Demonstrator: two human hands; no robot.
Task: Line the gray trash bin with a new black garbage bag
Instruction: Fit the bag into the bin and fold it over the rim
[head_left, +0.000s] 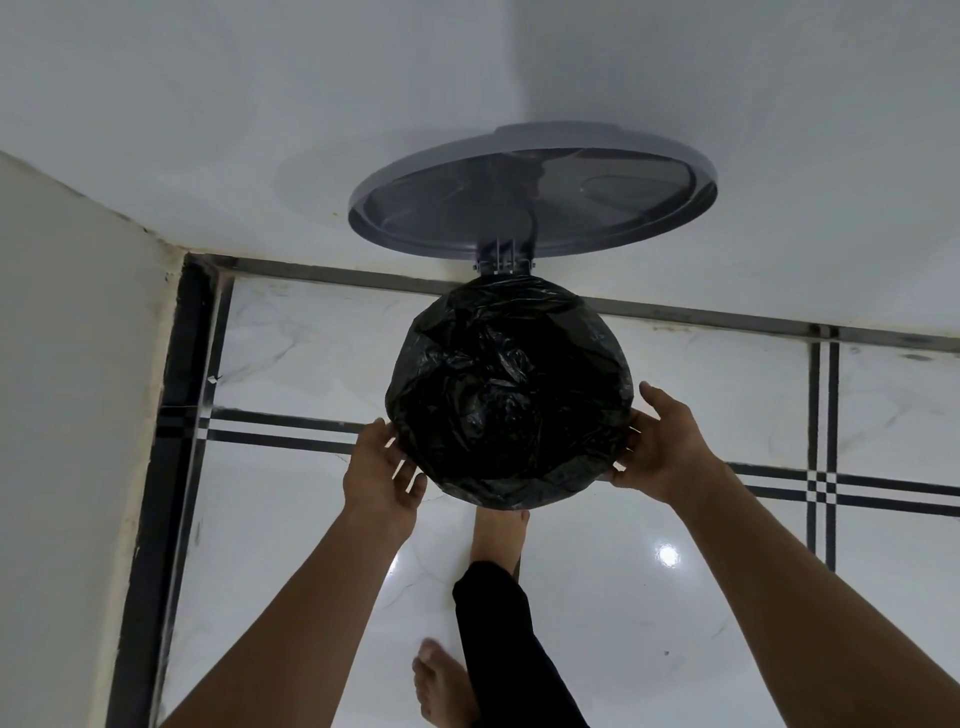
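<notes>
Both forearms reaching forward, left grip (382, 467) and right grip (662, 447) spread wide, flanking bag (509, 384) over bin rim, equally near, lid (530, 192) upright behind.

Both bare forearms are extended forward from the lower corners of the view, converging toward the centre. The left hand (382, 470) is held at about 8 o'clock of centre, palm turned inward, fingers spread and loosely curled. The right hand (662, 447) is held at about 4 o'clock, thumb raised, fingers curled inward. One bare foot (498, 535) is planted forward at 6 o'clock; the other foot (444, 680) is set behind it.
</notes>
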